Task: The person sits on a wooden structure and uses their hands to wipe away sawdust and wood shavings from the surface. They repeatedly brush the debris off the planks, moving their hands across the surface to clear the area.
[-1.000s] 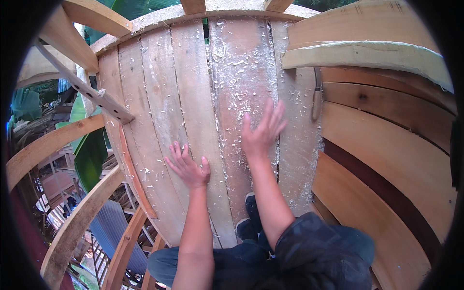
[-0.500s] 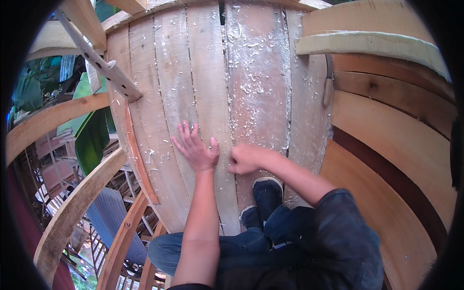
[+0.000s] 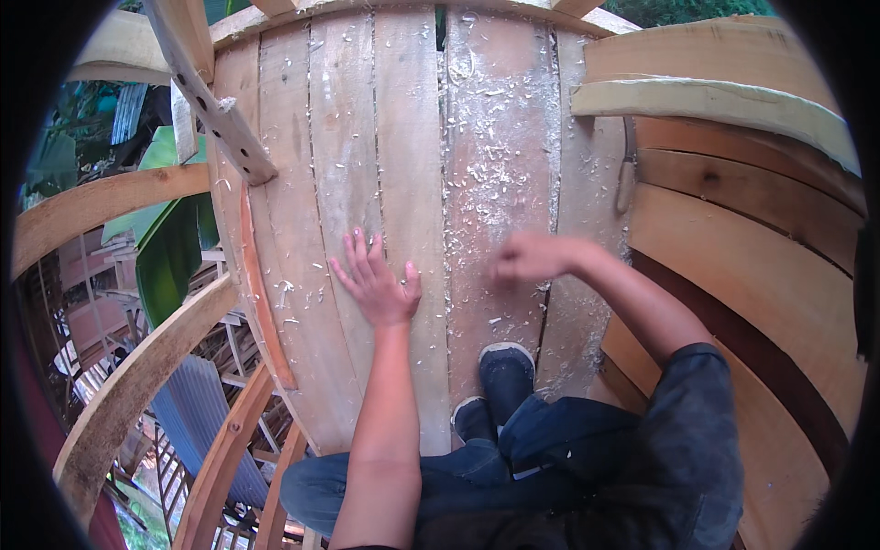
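My left hand (image 3: 378, 286) lies flat with its fingers spread on the pale wooden planks (image 3: 403, 165) of the floor. To its right, my right hand (image 3: 530, 259) is over a reddish plank (image 3: 500, 220) strewn with wood shavings (image 3: 495, 156). Its fingers look curled together, but motion blurs them. Whatever they may hold is too small or too hidden to make out. Below that hand, my dark shoes (image 3: 507, 374) rest on the planks.
A dark curved blade with a wooden handle (image 3: 625, 187) lies at the right edge of the planks. Stacked boards (image 3: 733, 247) rise on the right. A post with holes (image 3: 229, 133) and curved wooden ribs (image 3: 147, 367) stand on the left.
My right hand has moved right and slightly away from me, apart from my left hand. The left hand stays flat on the planks. The whole view has shifted a little.
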